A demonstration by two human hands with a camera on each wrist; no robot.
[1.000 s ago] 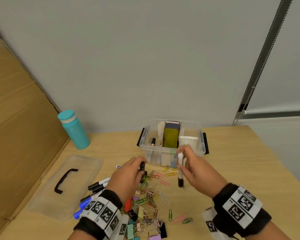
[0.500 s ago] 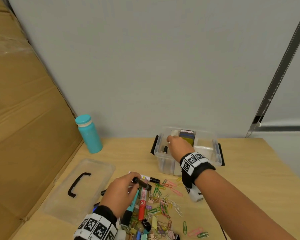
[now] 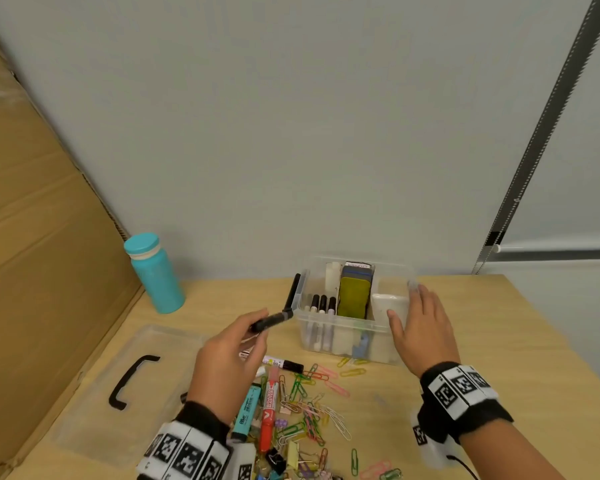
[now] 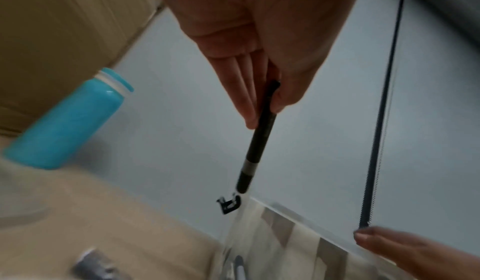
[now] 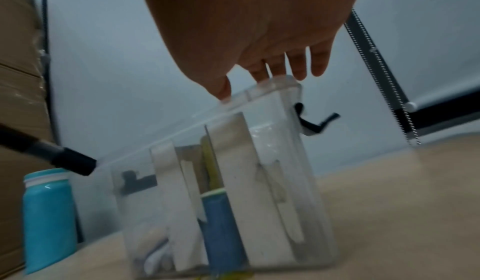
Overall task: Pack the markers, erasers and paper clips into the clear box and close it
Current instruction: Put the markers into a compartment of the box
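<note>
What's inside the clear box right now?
In the clear box: three markers standing at its left end, upright erasers in the middle, a white block on the right. The bottom is hidden.

Head view looks down over table (image 3: 499,341); wrist views low, close, upward; all share clear box (image 3: 347,329).

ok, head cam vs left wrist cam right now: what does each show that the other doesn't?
Only the head view: the loose paper clips, the red marker and the teal highlighter on the table, the lid lying apart on the left, and three markers standing in the clear box.

Only the left wrist view: the grip from below, the fingers pinching the black marker.

Both: the left hand holding that marker, the right hand at the box, the teal bottle.
</note>
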